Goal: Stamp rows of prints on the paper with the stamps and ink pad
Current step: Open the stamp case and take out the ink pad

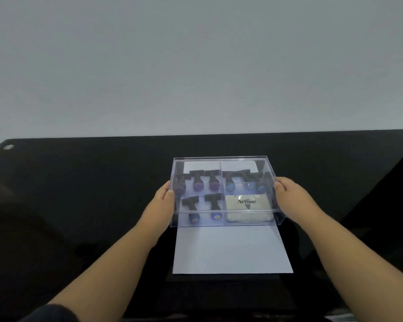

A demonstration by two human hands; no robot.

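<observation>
A clear plastic box [221, 160] with compartments is over the far half of a white sheet of paper [232, 249]. Inside lie several dark-handled stamps [213, 180] with purple and blue ends, and a cream Artline ink pad [248, 206] in the near right compartment. My left hand [164, 196] grips the box's left side and my right hand [289, 194] grips its right side. I cannot tell whether the box rests on the paper or is held just above it.
The paper lies on a glossy black table [79, 194] with round metal fittings at the far corners [8, 147]. A plain grey wall stands behind the table.
</observation>
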